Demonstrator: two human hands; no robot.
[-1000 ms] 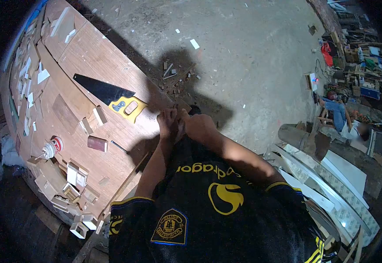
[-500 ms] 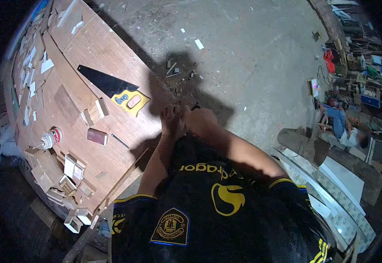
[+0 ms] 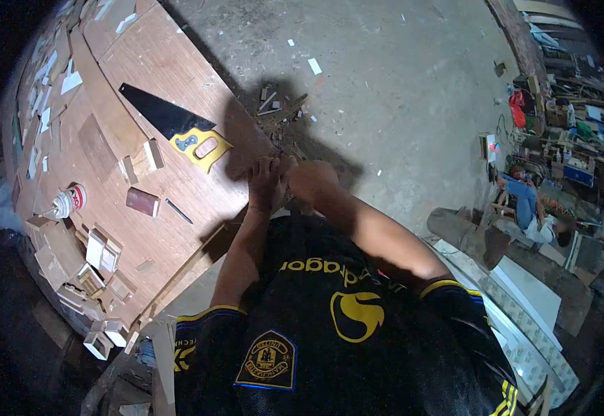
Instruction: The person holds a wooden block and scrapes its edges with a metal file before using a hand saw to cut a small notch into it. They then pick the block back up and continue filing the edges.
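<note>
My left hand [image 3: 265,182] is at the near right corner of the wooden table [image 3: 198,83], its fingers bent and pressed together. Close beside it, my right hand [image 3: 314,183] is closed like a fist. Both hands are in shadow, and whatever is in them is too dark and hidden to make out. A handsaw [image 3: 170,121] with a black blade and yellow handle lies flat on the table, left of my hands. Nearer to me on the tabletop are a reddish-brown block [image 3: 142,202] and a dark pen-like stick [image 3: 178,211].
A white tub [image 3: 70,201] and several wood offcuts [image 3: 104,249] crowd the table's left side. Small scraps [image 3: 269,104] litter the concrete floor [image 3: 385,83] beyond the corner. Long white panels [image 3: 524,295] lie at right. Another person [image 3: 524,201] sits among clutter farther right.
The view has shifted slightly, so the table and saw appear a little further left. My hands stay together at the corner; the right fist has turned a little. A brown strip now shows beyond them.
</note>
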